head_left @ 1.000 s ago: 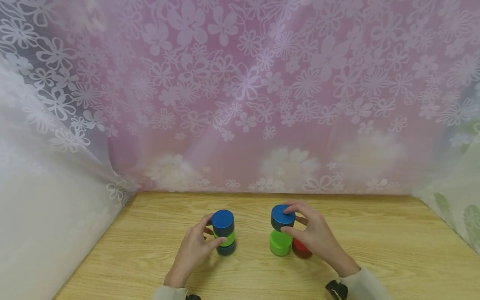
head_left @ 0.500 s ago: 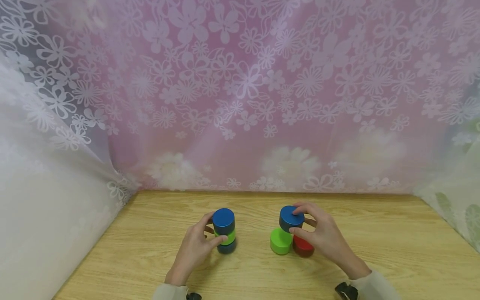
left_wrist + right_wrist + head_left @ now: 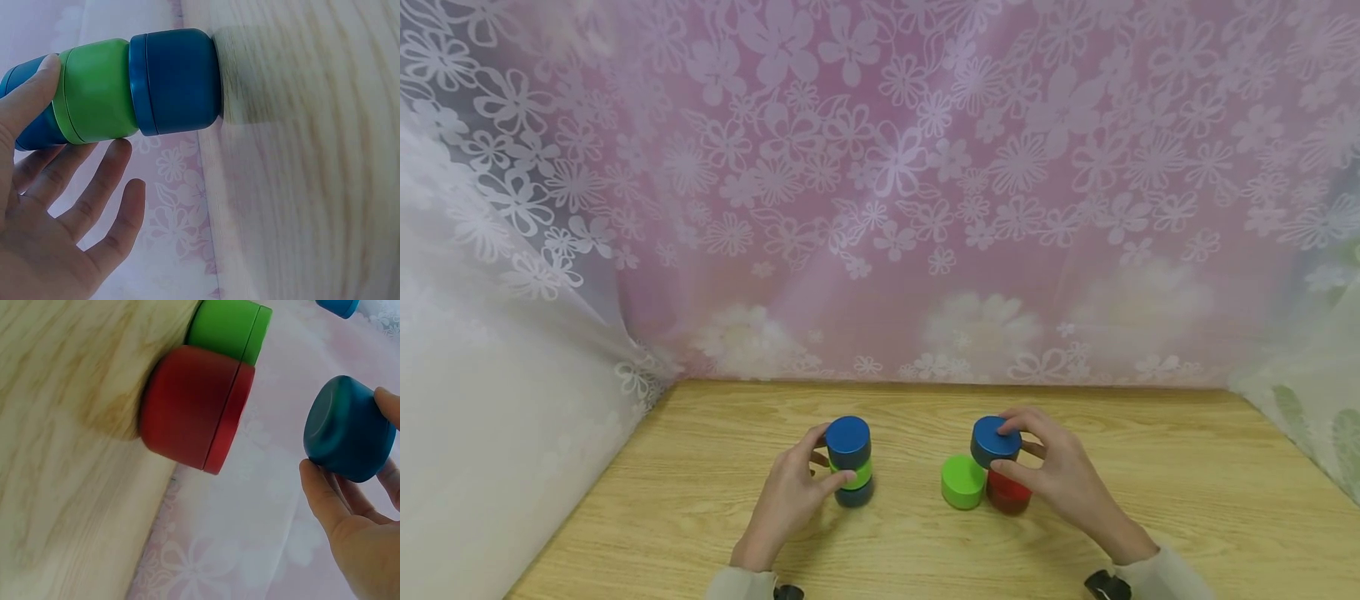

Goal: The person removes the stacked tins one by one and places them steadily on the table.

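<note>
Head view: ur L hand's wrapped round a 3-high stack (blue/green/blue) on the wood table. Ur R hand's pinching a lone blue jar midair, blocking the back of the red jar btwn you & the curtain. Loose green jar sits btwn red & ur stack, just beside red.

L wrist view: thumb's by the upper blue/green join, bottom blue jar on the wood.

R wrist view: clear gap btwn ur lone blue jar & red; red's hiding part of green, fwiw.
</note>
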Available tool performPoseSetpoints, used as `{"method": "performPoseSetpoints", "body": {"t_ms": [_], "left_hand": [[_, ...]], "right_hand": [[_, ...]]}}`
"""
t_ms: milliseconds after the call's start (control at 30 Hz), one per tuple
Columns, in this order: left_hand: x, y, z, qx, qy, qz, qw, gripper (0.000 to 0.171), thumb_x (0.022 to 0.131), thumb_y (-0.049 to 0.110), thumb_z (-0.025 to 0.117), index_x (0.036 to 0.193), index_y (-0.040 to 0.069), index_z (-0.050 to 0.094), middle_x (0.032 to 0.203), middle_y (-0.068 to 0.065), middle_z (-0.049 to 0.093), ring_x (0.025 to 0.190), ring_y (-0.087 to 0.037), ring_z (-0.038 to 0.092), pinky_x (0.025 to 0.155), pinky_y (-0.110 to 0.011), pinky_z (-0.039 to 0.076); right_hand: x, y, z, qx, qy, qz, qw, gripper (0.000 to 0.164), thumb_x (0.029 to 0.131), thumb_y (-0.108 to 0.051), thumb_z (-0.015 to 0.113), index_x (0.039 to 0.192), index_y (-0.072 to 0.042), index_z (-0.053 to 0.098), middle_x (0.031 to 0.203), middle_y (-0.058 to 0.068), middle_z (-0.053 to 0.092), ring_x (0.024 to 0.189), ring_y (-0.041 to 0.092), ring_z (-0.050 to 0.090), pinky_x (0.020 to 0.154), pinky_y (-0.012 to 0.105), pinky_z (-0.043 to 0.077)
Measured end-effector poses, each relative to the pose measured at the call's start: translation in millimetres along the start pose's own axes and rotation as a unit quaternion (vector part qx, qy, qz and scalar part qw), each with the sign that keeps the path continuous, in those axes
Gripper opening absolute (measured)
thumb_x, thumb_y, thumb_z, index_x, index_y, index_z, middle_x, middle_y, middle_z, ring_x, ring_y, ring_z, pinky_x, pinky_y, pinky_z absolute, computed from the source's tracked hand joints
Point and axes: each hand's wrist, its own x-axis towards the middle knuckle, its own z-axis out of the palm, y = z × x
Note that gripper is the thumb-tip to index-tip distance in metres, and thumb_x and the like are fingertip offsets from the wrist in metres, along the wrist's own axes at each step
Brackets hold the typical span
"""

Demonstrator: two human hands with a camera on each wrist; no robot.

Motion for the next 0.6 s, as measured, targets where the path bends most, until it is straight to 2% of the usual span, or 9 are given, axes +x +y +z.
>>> {"method": "performPoseSetpoints", "body": {"t_ms": [300, 600], "left_hand": [[0.3, 0.7, -0.3, 0.004, 0.001, -0.005, 1.0, 0.061, 0.083, 0.014, 0.086, 0.135, 0.004, 0.058, 0.113, -0.013, 0.069, 0.092, -0.029, 0.069, 0.075, -0.044, 0.058], [0.3, 0.7, -0.2, 0.001, -0.001, -0.008, 1.0, 0.061, 0.083, 0.014, 0.086, 0.136, 0.004, 0.058, 0.114, -0.015, 0.069, 0.092, -0.03, 0.068, 0.075, -0.045, 0.058]], "right_hand": [[-2.2, 3.3, -5.2, -0.005, 0.0, -0.01, 1.0, 0.034, 0.077, 0.008, 0.084, 0.104, -0.004, 0.066, 0.121, 0.021, 0.061, 0.108, 0.046, 0.063, 0.077, 0.047, 0.06], [-4.8, 4.8, -9.9, -0.024, -0.004, -0.008, 1.0, 0.035, 0.076, 0.008, 0.085, 0.102, -0.006, 0.065, 0.119, 0.016, 0.061, 0.105, 0.043, 0.064, 0.078, 0.047, 0.06]]}}
